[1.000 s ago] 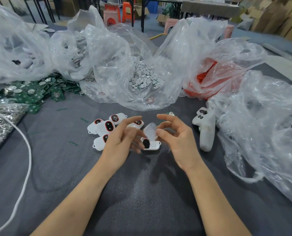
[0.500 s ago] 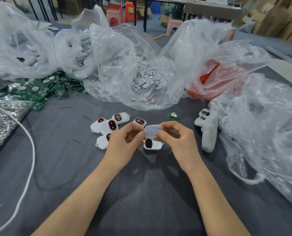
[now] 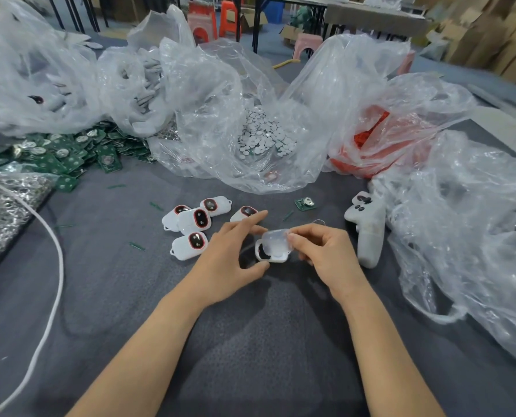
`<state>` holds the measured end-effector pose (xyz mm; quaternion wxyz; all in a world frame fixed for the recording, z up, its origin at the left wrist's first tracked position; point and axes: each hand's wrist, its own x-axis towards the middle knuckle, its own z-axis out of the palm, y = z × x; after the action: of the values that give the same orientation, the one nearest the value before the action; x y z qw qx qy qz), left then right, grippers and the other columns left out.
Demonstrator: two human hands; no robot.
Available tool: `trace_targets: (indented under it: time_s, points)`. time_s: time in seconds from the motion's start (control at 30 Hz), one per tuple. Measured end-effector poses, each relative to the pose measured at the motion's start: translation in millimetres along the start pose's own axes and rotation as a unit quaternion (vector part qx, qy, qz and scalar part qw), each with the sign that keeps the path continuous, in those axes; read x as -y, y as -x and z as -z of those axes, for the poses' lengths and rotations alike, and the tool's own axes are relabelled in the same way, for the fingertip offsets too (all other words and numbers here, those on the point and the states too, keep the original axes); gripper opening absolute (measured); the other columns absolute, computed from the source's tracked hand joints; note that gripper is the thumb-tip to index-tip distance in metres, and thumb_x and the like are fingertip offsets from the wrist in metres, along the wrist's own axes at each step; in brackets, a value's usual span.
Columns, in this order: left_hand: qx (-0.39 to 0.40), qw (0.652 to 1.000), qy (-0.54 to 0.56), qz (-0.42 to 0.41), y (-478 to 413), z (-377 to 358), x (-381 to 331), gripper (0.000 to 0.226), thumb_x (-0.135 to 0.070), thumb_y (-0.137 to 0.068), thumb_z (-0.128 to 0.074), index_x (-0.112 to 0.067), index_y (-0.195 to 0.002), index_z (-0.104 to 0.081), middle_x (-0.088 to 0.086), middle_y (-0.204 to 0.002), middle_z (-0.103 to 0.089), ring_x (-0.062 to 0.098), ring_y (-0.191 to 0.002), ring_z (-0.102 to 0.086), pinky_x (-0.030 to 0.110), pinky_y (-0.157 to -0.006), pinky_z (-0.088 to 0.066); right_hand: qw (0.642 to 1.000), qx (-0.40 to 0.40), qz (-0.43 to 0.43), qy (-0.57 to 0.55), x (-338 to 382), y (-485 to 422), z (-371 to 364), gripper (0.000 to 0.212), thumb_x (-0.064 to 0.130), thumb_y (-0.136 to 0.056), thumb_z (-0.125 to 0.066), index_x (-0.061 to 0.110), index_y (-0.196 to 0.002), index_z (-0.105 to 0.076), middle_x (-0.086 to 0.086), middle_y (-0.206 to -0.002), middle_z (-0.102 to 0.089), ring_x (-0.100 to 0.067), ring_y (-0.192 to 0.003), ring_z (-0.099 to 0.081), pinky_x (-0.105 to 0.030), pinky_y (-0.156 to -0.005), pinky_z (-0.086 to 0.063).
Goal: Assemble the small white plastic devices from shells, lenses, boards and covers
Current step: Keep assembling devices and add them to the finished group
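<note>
Five finished devices (image 3: 195, 221) cluster at the middle of the bench (image 3: 250, 341), and bagged parts (image 3: 265, 139) along the far edge suggest many more to do. Just right of them lies a sixth white shell (image 3: 276, 259), dark inside. The fingers of the right hand (image 3: 326, 254) pinch a translucent cover (image 3: 276, 243) tilted over it, while those of the left hand (image 3: 229, 260) are spread loose, holding nothing.

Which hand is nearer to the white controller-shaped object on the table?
Right. The right hand is just left of the controller-shaped object, not touching; the left hand lies farther left, beyond the shell.
</note>
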<state>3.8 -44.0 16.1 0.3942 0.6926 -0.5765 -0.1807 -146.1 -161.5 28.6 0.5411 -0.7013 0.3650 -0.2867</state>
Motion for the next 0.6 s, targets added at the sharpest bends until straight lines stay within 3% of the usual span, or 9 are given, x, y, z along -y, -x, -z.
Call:
trace_targets:
  time_s: [0.23,0.6]
  points:
    - [0.005,1.0,0.002,-0.008,-1.0,3.2,-0.8,0.08,-0.015,-0.081,-0.072,-0.049,-0.134,-0.021,-0.035,-0.111,-0.05,0.005,-0.121,-0.039,0.044,-0.108,-0.03,0.999,0.0,0.012,0.049,0.1,0.6,-4.1,0.015,0.008,-0.083,-0.07,0.023,-0.078,-0.073,0.012,-0.06,-0.068,0.005,-0.05,-0.053,-0.008,-0.054,-0.041]
    - [0.0,1.0,0.002,-0.004,-0.7,1.3,1.9,0.076,-0.018,-0.083,-0.07,-0.049,-0.134,-0.024,-0.026,-0.115,-0.058,0.001,-0.118,-0.039,0.04,-0.106,-0.032,0.995,0.01,0.002,0.1,-3.3,-0.6,-6.2,0.013,0.008,-0.083,-0.07,0.018,-0.091,-0.074,0.005,-0.079,-0.073,0.006,-0.066,-0.063,-0.007,-0.061,-0.043]
